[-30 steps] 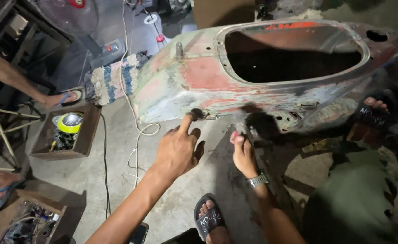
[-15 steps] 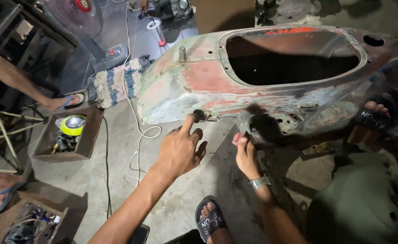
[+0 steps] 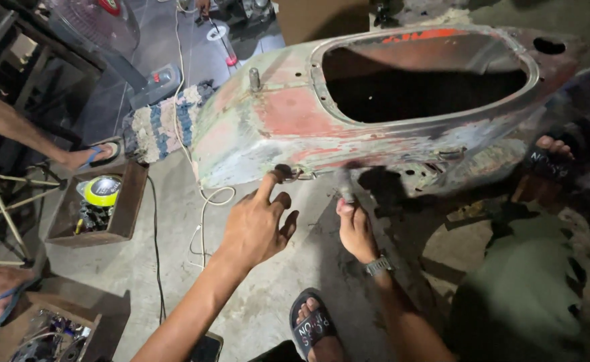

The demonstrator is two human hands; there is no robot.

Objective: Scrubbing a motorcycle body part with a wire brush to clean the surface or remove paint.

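Observation:
An old scooter body shell with worn red, green and grey paint lies on the concrete floor, its big opening facing up. My left hand reaches to its lower edge, index finger pressed on a small dark round knob. My right hand, with a wristwatch, grips a small dark tool whose blurred tip points up against the shell's underside.
A wooden box with a yellow tape roll and parts sits at left, another box at bottom left. A striped rag, white cable, a fan base and another person's legs in sandals lie left. My sandalled feet flank the work.
The view has shifted slightly left and down. My right hand has moved a little with the tool along the shell's lower edge; my left finger stays on the knob.

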